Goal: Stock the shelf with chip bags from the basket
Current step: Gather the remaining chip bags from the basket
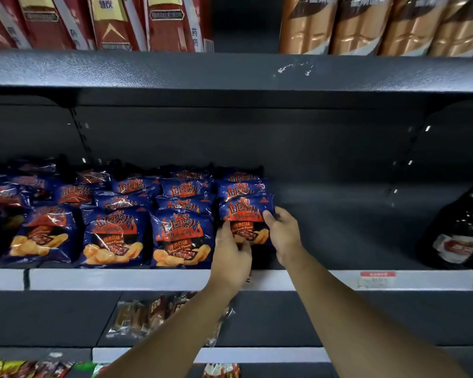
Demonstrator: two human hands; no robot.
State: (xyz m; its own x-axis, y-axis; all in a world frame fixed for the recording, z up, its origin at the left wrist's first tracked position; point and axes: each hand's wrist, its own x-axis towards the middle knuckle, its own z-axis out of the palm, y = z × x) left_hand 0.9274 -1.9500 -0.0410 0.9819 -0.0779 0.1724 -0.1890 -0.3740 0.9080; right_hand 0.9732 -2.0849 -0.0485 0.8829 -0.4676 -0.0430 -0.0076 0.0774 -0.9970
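Observation:
Several dark blue chip bags with orange flame print stand in rows on the dark shelf [339, 236], filling its left and middle part. The rightmost front chip bag [246, 214] stands upright at the end of the row. My left hand [231, 257] holds its lower left edge, thumb on the front. My right hand [283, 236] grips its right side, thumb pressed on the front print. Both forearms reach up from the bottom of the view. The basket is not in view.
To the right of the held bag the shelf floor is bare as far as a black packet [464, 236] at the far right. Red cartons [107, 23] and copper-coloured packs [380, 25] fill the shelf above. A clear snack pack [145, 315] lies on the shelf below.

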